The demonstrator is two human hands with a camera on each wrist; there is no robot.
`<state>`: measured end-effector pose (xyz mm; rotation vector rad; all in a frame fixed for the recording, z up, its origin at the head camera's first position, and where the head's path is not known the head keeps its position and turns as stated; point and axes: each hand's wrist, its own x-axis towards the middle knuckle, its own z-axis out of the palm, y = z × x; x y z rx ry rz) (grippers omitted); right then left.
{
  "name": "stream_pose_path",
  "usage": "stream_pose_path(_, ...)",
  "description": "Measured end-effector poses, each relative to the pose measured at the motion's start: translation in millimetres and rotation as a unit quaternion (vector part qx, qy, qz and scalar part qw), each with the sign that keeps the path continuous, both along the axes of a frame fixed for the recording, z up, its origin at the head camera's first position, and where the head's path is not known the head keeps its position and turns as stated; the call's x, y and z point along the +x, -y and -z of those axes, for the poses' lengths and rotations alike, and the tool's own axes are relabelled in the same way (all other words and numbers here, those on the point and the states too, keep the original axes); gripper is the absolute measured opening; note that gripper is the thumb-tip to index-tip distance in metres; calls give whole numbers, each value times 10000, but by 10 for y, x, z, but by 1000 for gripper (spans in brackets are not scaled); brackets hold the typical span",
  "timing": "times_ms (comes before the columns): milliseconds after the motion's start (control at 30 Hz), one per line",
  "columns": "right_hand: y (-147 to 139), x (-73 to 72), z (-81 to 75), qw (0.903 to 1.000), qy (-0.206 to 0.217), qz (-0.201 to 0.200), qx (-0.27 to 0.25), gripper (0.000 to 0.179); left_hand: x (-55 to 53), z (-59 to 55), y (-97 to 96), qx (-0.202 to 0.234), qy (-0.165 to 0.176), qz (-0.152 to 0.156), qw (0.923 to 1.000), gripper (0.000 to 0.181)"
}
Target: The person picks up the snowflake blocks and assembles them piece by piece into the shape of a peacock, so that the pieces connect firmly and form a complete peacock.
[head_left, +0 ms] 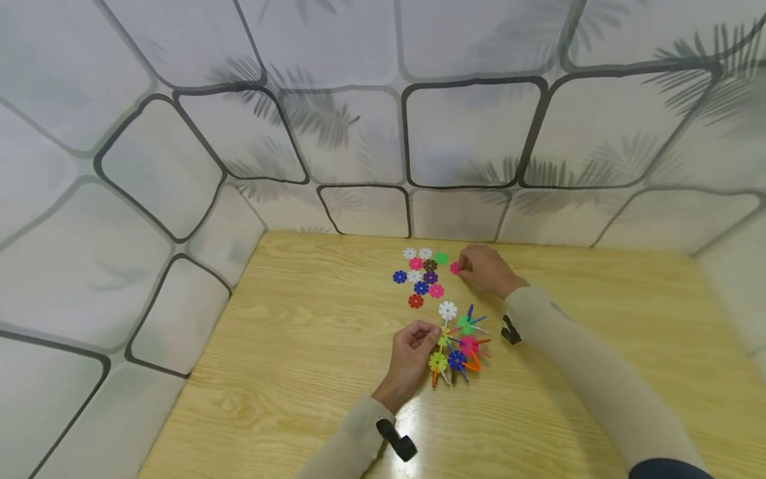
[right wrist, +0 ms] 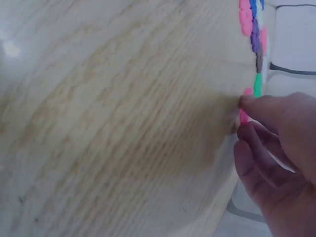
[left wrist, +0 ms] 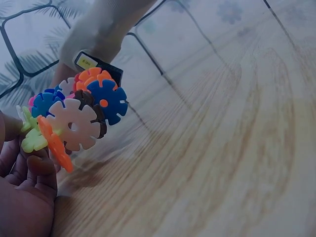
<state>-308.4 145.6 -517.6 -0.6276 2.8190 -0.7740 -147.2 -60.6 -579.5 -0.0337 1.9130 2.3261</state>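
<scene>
The left hand is at the left edge of the disc cluster, its thumb and fingers pinching a yellow-green disc there; holding it by 1 side probably steadies the whole build while leaving its other sides reachable. Beyond the cluster and a little to its left, 11 loose notched discs lie flat on the table: 3 white, 2 blue, 2 pink, and 1 each of red, brown, purple and green. They are spread mostly side by side, presumably so that each can be picked up singly.

The cluster is low over the table, though contact with the wood is hard to tell. It is a spiky, rounded mass of flat plastic discs slotted together at different angles, some showing full faces, others only thin edges. Yellow-green, green, pink, blue and orange stand out, and a white disc is at its far end. From the left wrist, a pale disc shows its central hole and notched rim.

Beyond the cluster and to its right, the right hand pinches a pink disc between thumb and fingers, likely leaving its opposite notches free.
</scene>
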Motion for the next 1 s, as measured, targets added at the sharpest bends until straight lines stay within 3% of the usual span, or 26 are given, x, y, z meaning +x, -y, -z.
stream_pose_path(200,-37,-26,37,9989,395,-217,-157,31,4,-15,-1,-13,-24,-14,10000,25)
stream_pose_path(400,-109,48,-14,9946,711,-405,-644,16,0,-10,-3,-4,-133,-12,9999,27)
stream_pose_path(700,-177,305,-221,9621,1670,-959,-1933,20,-7,-4,9,-188,-137,9,9997,26)
stream_pose_path(1000,-261,389,-238,9519,1714,-1392,-2125,16,-8,-26,9,-352,-25,67,9994,26)
